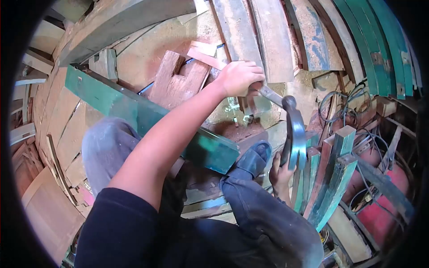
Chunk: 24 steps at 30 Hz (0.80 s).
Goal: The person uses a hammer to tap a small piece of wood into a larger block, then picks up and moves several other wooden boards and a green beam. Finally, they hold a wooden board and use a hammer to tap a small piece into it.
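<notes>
My left hand [243,79] is closed around the handle of a hammer [296,131], whose metal head is at the right. A pale wooden strip [206,58] shows on the other side of this hand. Just below the hammer head, my right hand [280,174] has its fingers bent together; the hammer partly covers them, and what they hold is hidden. Beneath my left forearm a long green beam [118,102] lies slanting beside my legs. A notched brown wood block [178,82] lies behind it.
Curved boards [272,40] and green curved pieces [373,49] lie at the top right. Green-edged wood pieces [333,178] stand near my right knee. Cables [344,107] and a red object [389,205] are at the right. A large curved beam [120,27] spans the top left.
</notes>
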Each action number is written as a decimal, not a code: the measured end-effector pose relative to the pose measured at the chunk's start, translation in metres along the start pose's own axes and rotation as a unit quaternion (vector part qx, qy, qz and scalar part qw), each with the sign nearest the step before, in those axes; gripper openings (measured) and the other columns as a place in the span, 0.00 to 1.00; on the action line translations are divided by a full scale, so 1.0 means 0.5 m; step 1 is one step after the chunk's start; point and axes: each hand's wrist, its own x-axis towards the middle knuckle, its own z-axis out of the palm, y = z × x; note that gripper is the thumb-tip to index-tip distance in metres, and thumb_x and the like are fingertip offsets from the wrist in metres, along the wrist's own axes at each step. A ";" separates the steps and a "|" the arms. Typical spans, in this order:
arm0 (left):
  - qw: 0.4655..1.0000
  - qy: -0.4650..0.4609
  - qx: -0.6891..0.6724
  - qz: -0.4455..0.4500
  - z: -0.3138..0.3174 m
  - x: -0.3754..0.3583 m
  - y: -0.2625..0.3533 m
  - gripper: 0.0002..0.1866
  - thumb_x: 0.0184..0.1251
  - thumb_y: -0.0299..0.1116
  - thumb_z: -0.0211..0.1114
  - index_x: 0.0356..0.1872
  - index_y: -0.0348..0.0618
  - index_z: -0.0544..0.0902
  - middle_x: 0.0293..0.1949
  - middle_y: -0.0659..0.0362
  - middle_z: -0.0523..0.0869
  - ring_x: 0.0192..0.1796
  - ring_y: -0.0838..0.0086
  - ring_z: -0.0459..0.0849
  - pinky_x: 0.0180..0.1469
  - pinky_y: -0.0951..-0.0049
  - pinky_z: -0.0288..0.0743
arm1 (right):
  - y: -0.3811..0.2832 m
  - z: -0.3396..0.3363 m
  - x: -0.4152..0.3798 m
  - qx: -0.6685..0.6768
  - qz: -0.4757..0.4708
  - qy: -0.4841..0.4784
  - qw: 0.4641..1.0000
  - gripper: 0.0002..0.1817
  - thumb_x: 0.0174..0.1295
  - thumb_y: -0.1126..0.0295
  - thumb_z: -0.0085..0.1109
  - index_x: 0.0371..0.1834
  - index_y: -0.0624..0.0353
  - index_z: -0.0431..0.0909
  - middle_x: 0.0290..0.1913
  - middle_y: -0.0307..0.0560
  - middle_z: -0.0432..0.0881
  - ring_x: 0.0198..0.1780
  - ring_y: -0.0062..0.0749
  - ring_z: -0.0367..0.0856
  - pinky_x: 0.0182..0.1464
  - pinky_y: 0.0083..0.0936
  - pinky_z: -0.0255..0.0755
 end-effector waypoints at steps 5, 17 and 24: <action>0.999 0.033 0.010 0.015 0.016 -0.002 -0.008 0.16 0.43 0.41 0.77 0.34 0.51 0.83 0.38 0.66 0.82 0.45 0.70 0.83 0.45 0.68 0.80 | 0.003 0.034 0.028 -0.043 0.139 -0.074 0.987 0.09 0.74 0.69 0.55 0.45 0.65 0.78 0.23 0.52 0.80 0.21 0.37 0.76 0.28 0.36 0.69; 1.000 0.025 0.006 0.003 0.015 -0.002 -0.002 0.17 0.43 0.39 0.78 0.35 0.52 0.83 0.36 0.66 0.81 0.46 0.70 0.82 0.47 0.66 0.80 | -0.022 0.031 0.050 -0.018 0.171 -0.085 0.982 0.13 0.72 0.66 0.58 0.48 0.67 0.76 0.24 0.61 0.78 0.24 0.53 0.79 0.29 0.41 0.70; 1.000 -0.009 0.018 -0.010 0.010 -0.001 -0.002 0.18 0.43 0.40 0.78 0.37 0.51 0.84 0.40 0.66 0.83 0.48 0.70 0.83 0.49 0.68 0.80 | 0.006 0.036 0.011 -0.066 0.082 -0.040 0.994 0.11 0.70 0.70 0.59 0.50 0.64 0.79 0.28 0.65 0.82 0.30 0.61 0.84 0.32 0.42 0.75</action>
